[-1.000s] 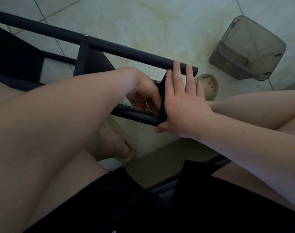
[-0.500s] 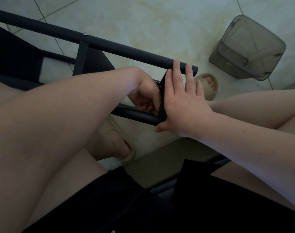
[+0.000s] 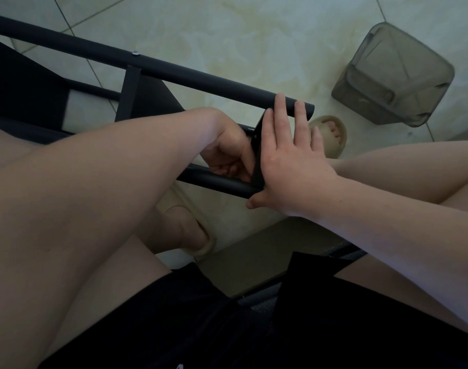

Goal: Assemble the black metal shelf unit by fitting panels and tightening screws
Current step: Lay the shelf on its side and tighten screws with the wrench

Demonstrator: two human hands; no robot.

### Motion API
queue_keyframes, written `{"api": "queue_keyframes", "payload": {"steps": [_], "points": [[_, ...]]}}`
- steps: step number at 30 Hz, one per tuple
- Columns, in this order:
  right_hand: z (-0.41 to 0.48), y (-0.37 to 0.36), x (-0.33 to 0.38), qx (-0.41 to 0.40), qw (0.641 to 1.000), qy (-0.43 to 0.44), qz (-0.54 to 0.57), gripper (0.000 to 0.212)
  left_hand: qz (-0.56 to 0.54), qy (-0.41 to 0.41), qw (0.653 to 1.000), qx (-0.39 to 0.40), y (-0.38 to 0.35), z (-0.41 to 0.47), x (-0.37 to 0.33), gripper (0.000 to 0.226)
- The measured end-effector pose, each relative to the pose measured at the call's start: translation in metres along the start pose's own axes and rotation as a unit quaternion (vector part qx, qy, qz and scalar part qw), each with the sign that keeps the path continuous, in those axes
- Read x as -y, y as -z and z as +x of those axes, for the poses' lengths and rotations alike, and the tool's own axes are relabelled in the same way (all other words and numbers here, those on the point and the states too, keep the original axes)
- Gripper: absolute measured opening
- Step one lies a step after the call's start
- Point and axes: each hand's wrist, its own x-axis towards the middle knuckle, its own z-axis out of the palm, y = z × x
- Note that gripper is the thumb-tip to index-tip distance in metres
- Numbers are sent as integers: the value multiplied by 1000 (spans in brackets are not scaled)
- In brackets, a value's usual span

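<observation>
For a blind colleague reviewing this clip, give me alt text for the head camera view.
A person's right hand presses flat against a black panel between two black frame tubes, while the left hand curls behind it, its grip hidden. A grey bin sits on the tiled floor nearby.

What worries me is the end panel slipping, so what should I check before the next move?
1. Right hand pressed flat on the end panel: ok.
2. Panel spans from the upper tube to the lower tube: ok.
3. Left hand has a screw or tool ready behind the panel: cannot tell, its curled fingers hide it.
4. Panel's holes lined up with the tubes: cannot tell, the hands cover them.
5. Screw farther along the upper tube is in place: ok.
</observation>
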Motion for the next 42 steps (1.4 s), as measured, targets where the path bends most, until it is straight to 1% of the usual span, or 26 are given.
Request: {"api": "queue_keyframes", "payload": {"steps": [3,7,12,18,22,26,30,36,39,42], "points": [[0,1,1,4,1000,0,1,151,2,-5,1000,-9,4,3,-1,14],[-1,1,1,9,1000,1,3,151,-2,-12,1000,7,0,-3,-5,4],[0,1,0,9,1000,1,1,151,2,-19,1000,12,0,-3,-5,8],[1,-1,0,2,1000,3,1,152,-7,-33,999,13,0,-4,-4,23],[1,-2,0,-1,1000,3,3,152,-21,-12,1000,4,1,-6,-1,10],[2,-2,-1,-4,1000,3,3,153,-4,1,1000,-2,-2,-4,-1,6],[1,-3,-1,-7,1000,3,8,152,-11,-9,1000,0,-1,-2,-3,13],[2,-5,-1,-8,1000,-1,11,152,-1,-26,1000,13,-2,-6,-5,14],[3,-6,-2,-9,1000,-2,9,152,12,-29,999,-10,-3,-8,-6,14],[9,-4,-7,-6,1000,1,10,154,-15,-41,996,-76,-1,-14,-5,18]]}}
